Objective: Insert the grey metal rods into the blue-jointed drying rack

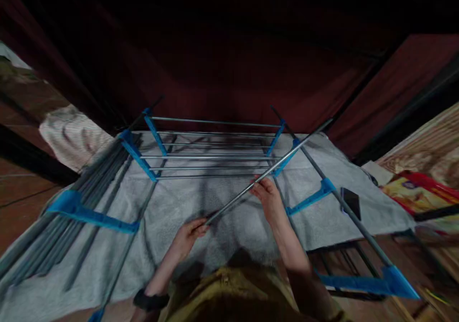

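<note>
Left grip: my left hand is pinched shut on the near end of the metal rod.
Right grip: my right hand is closed on the same rod farther along, fingers curled over it.
Rod: it slants up and away to my right above the grey cloth; its far part crosses a blue bracket of the rack frame.
Step in hand: lining the rod up with the frame, as I judge it.
Next move calls for: both ends held steady, the far tip kept level with the bracket.
Around: a bundle of spare rods to my left, a dark phone to my right.
In the way: the long side pole lies just beside my right arm.
</note>
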The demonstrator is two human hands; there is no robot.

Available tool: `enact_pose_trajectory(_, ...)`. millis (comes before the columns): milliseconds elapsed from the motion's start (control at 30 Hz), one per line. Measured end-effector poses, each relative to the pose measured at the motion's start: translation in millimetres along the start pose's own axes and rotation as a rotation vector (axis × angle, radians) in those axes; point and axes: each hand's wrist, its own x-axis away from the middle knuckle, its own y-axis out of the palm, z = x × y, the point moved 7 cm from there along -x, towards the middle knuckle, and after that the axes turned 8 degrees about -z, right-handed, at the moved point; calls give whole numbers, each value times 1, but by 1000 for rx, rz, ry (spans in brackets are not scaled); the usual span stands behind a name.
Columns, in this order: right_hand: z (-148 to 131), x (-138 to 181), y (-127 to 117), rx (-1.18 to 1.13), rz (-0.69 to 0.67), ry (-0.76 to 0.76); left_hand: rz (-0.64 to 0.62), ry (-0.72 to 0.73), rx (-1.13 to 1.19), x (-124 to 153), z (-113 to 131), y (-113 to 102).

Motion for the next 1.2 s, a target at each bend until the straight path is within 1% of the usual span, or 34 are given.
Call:
enact_pose_trajectory(133, 2, 3, 1, 20, 4, -7, 0, 23, -35, -2, 5, 1)
enact_pose_trajectory(333, 3, 4, 1, 22, 8, 8, -3, 140, -118, 3, 19, 0)
enact_pose_trajectory(500, 5, 4, 1, 22, 16, 17, 20, 201, -220, 7, 27, 1)
enact_pose_trajectory(633, 7, 5, 3, 15, 8, 26, 24, 239, -339, 10, 37, 7)
enact_pose_trajectory(767, 6, 5, 5, 30, 4, 24, 29, 255, -434, 10, 43, 12)
enact_pose_trajectory(967, 3, 6, 10, 46, -14, 18, 14, 253, -549, 7, 41, 23)
enact_pose_trajectory(1200, -2, 6, 15, 111, -36, 8, -48, 249, -549, 5, 43, 41)
